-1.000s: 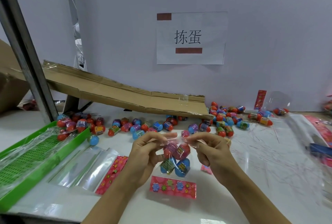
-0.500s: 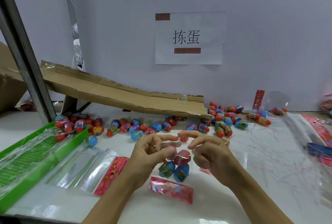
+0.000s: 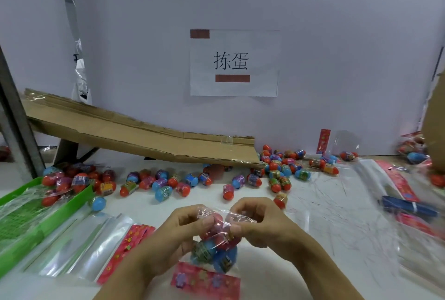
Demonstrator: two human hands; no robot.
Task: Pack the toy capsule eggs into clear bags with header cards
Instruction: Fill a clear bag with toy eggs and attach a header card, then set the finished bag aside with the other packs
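White tabletop [image 3: 337,215] carries all. Cardboard ramp [image 3: 134,131] slopes down from 10 o'clock toward centre. Loose eggs [image 3: 168,184] scattered beneath ramp. Green tray [image 3: 43,217] at 8 o'clock, empty bags [image 3: 79,246] beside it. Clear bag [image 3: 216,234] with eggs at 6 o'clock, pink header card [image 3: 204,283] at its near end. Left hand [image 3: 168,244] and right hand [image 3: 262,225] fingers pinch bag's open top.

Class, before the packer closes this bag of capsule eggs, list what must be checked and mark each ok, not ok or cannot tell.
1. Left hand grips the clear bag: ok.
2. Right hand pinches the bag's open end: ok.
3. Eggs all inside the bag: ok.
4. Egg count: cannot tell.
5. Header card at the bag's bottom end: ok.
6. Open end sealed: not ok.
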